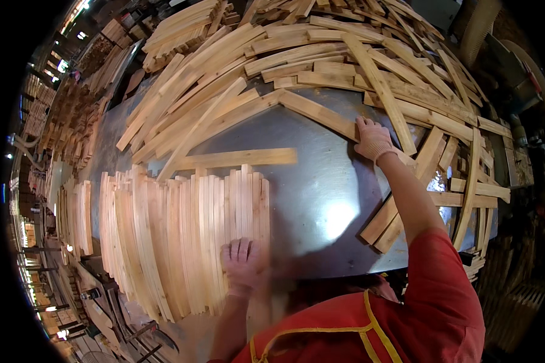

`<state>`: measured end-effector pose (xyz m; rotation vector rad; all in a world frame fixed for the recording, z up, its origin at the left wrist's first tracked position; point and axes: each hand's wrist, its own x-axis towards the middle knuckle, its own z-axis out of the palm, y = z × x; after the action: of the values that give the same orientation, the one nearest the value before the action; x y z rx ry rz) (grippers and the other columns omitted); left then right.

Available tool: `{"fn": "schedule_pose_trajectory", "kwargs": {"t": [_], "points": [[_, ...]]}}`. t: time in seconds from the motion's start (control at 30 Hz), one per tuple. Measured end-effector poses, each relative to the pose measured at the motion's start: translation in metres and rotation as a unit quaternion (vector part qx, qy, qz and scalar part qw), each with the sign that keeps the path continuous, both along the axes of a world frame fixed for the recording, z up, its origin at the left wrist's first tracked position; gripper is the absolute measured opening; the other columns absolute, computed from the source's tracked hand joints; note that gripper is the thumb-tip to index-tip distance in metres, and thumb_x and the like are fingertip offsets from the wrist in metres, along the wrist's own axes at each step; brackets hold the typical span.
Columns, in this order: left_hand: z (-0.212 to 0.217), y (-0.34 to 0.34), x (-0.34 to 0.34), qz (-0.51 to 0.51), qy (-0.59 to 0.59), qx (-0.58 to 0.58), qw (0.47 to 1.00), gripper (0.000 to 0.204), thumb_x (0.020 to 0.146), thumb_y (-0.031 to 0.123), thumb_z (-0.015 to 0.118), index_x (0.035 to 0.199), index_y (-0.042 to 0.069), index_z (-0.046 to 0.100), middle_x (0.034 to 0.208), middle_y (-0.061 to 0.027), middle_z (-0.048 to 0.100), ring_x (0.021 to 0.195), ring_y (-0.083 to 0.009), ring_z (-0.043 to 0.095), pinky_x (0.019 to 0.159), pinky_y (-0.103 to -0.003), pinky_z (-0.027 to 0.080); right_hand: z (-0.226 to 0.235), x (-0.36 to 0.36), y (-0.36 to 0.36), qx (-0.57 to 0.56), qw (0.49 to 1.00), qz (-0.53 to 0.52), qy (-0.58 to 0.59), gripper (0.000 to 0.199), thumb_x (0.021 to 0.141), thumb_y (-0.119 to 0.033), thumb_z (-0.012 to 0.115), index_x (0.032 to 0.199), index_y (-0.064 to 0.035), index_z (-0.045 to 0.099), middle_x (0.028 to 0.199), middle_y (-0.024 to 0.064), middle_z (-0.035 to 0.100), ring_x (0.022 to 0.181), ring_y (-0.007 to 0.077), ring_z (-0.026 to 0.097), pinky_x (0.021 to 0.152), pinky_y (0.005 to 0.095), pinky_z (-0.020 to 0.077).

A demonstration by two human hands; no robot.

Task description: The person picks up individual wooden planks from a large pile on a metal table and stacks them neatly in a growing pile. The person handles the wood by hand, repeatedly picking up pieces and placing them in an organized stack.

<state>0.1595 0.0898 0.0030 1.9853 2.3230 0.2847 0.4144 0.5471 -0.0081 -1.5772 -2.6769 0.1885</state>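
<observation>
Red apron [321, 339] fabric with yellow trim occupies the near edge. Left hand [241, 263]: blurred, fingers side by side over the right part of the aligned row of wooden slats [184, 236]; whether it grips cannot be told. Right hand [374, 139]: farther out, fingers laid over an angled slat [318, 112] on the metal tabletop [309, 193]; thumb hidden, pinch unconfirmed. Beyond lies the jumbled slat pile [324, 80]. Step in hand, as judged: handling single slats beside the row. Next move likely calls for a secure hold on the angled slat.
</observation>
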Motion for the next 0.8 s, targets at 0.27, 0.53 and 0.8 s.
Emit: {"fn": "schedule_pose_trajectory", "kwargs": {"t": [0.27, 0.53, 0.8], "points": [[0.006, -0.008, 0.006, -0.005, 0.010, 0.058, 0.998, 0.078, 0.062, 0.042, 0.085, 0.128, 0.004, 0.066, 0.133, -0.0158, 0.058, 0.127, -0.0397, 0.052, 0.113, -0.061, 0.037, 0.023, 0.013, -0.106, -0.333, 0.904, -0.045, 0.264, 0.117, 0.074, -0.027, 0.088, 0.172, -0.0058, 0.026, 0.134, 0.0305, 0.069, 0.121, 0.0381, 0.069, 0.107, 0.0404, 0.0520], [0.003, -0.020, 0.008, 0.029, 0.042, -0.123, 0.991, 0.087, 0.086, 0.060, 0.072, 0.157, 0.013, 0.054, 0.160, -0.0153, 0.044, 0.155, -0.0358, 0.029, 0.131, -0.059, 0.013, -0.028, -0.015, -0.345, -0.507, 0.637, -0.170, 0.555, 0.113, 0.085, -0.021, 0.084, 0.173, -0.0021, 0.016, 0.152, 0.0220, 0.057, 0.130, 0.0275, 0.061, 0.108, 0.0362, 0.0519], [-0.014, -0.017, 0.034, 0.015, 0.031, -0.038, 0.999, 0.087, 0.084, 0.067, 0.071, 0.151, 0.013, 0.059, 0.155, -0.0134, 0.049, 0.148, -0.0357, 0.037, 0.128, -0.061, 0.017, -0.003, -0.049, -0.336, -0.543, 0.790, 0.270, 0.086, 0.077, 0.098, -0.047, 0.074, 0.153, 0.0015, 0.052, 0.127, 0.0187, 0.074, 0.114, 0.0331, 0.070, 0.105, 0.0389, 0.0535]]}}
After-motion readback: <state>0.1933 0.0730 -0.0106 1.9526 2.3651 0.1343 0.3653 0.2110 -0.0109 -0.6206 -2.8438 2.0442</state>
